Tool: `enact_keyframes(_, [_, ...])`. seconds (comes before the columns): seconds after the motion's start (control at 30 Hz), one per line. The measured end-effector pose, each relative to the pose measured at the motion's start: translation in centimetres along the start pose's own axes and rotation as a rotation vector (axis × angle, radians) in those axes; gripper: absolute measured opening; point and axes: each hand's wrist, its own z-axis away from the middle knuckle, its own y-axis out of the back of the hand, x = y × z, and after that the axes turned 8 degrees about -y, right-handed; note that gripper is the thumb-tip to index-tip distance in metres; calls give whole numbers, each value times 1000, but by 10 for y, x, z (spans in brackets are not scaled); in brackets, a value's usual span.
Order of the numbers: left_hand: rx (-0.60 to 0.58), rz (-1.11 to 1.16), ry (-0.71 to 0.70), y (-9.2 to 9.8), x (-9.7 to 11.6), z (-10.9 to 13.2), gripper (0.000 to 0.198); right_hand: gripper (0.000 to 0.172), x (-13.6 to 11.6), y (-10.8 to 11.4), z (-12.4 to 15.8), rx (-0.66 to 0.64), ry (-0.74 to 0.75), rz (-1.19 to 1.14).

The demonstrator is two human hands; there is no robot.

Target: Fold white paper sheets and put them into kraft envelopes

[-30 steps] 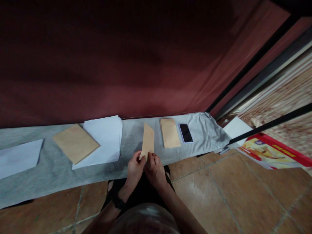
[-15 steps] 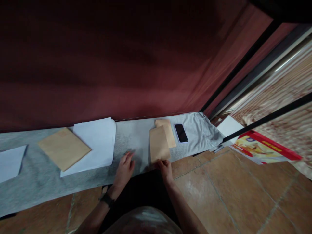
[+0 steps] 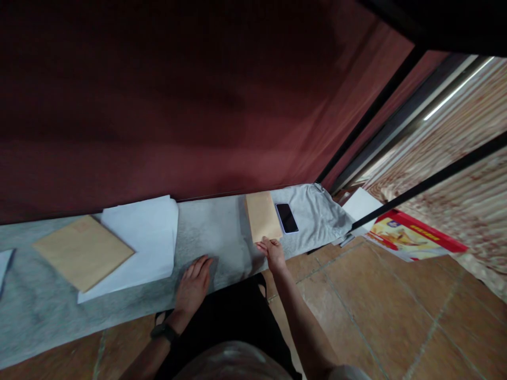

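My right hand pinches the near edge of a brown paper envelope, which lies over or very close to the cloth at the back. The second, similar brown piece seen earlier beside it is now almost wholly covered. Right of the envelope lies a dark-screened phone with a pale edge. My left hand rests palm down on the grey cloth, fingers stretched out, holding nothing.
To the left, a larger brown envelope overlaps white paper sheets. Another white sheet shows at the left edge. A dark red panel rises behind the cloth. A red and yellow box and black bars stand at right.
My right hand has carried the envelope away from my body and slightly rightward, over the other brown piece. My left hand has settled flatter on the cloth. The whole view has shifted a little.
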Motion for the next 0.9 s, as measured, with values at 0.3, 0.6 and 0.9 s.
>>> enact_keyframes(0.3, [-15, 0, 7, 1, 1, 2, 41, 30, 1, 14, -15, 26, -107, 99])
enact_keyframes(0.6, [-38, 8, 25, 1, 3, 2, 41, 31, -1, 11, -14, 12, -144, 162])
enact_keyframes(0.9, [-29, 138, 41, 4, -2, 1, 39, 33, -1, 9, -16, 35, -158, 203])
